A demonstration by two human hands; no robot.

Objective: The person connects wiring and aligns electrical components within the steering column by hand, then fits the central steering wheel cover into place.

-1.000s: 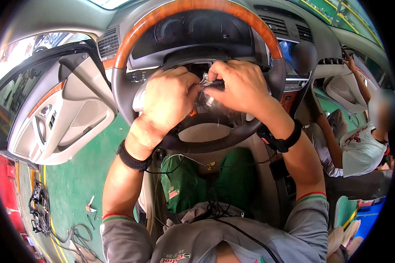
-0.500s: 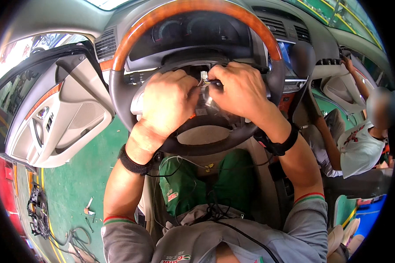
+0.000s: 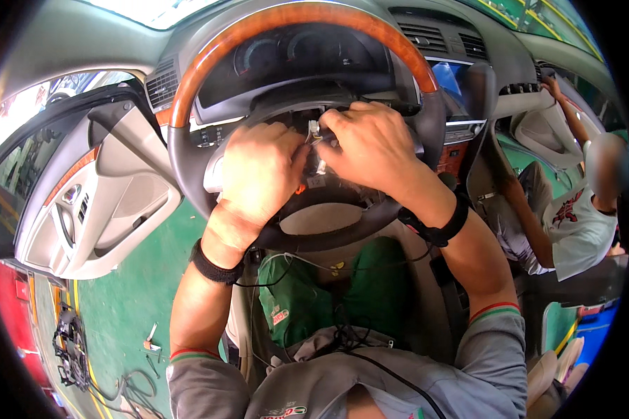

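Note:
In the open hub of the steering wheel (image 3: pixel 306 21) sits a small white connector (image 3: pixel 313 128) with thin wires (image 3: pixel 316 140). My left hand (image 3: pixel 258 167) is curled at the left of the hub, thumb and index beside those wires; what they pinch is hidden. My right hand (image 3: pixel 370 146) is bent around the right side of the connector, its finger and thumb closed on the dark wire harness, which is mostly covered. A small orange part (image 3: pixel 300 189) shows below my left fingertips. Loose cables (image 3: pixel 356 264) cross my green trousers under the wheel.
An open driver's door (image 3: pixel 98 209) is at left, above green floor (image 3: pixel 122 307) with a black frame (image 3: pixel 70 349) and hoses. At right, a co-worker (image 3: pixel 573 234) in a white shirt is at the passenger seat, an arm raised to the dash. A screen (image 3: pixel 449 80) sits right of the wheel.
The wheel and dash sit further left in the view. My hands have shifted slightly left with them, still at the connector, whose white housing shows between them with less of the dark harness visible.

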